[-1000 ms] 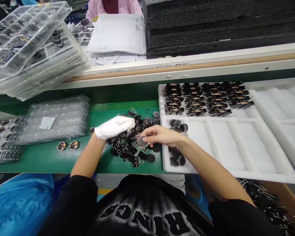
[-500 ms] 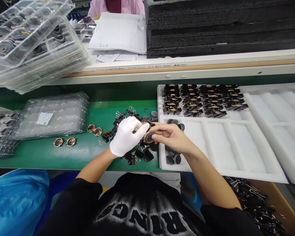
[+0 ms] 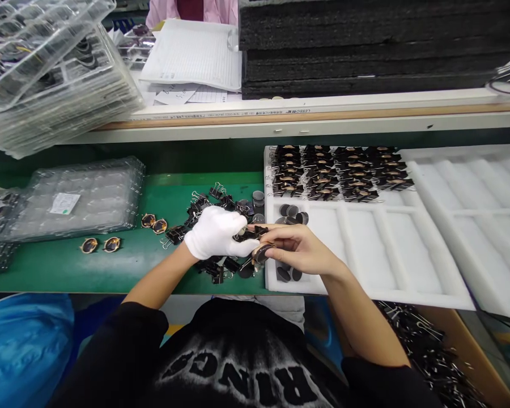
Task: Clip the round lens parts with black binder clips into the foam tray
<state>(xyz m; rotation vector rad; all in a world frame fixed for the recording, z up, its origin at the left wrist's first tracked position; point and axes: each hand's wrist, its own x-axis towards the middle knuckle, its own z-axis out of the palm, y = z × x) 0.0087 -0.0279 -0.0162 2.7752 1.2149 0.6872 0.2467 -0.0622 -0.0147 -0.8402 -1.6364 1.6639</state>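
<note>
My left hand, in a white glove, is closed with thumb and fingers around a black binder clip, partly hidden between my two hands. My bare right hand pinches a round watch case with a dark face and gold-coloured rim, held tilted close to the left thumb. Beneath and around the gloved hand lies a heap of binder clips. Small dark round discs sit beside the right hand on the edge of a white foam tray.
Rows of clipped watch cases fill the tray's far part. Loose watch cases and stacked clear plastic trays are to the left. A shelf crosses behind, bearing black foam sheets. A box of clips stands below right.
The view has swung slightly right, so the scene sits further left. My left hand has come lower beside the watch case, and the case is tilted differently in my right fingers.
</note>
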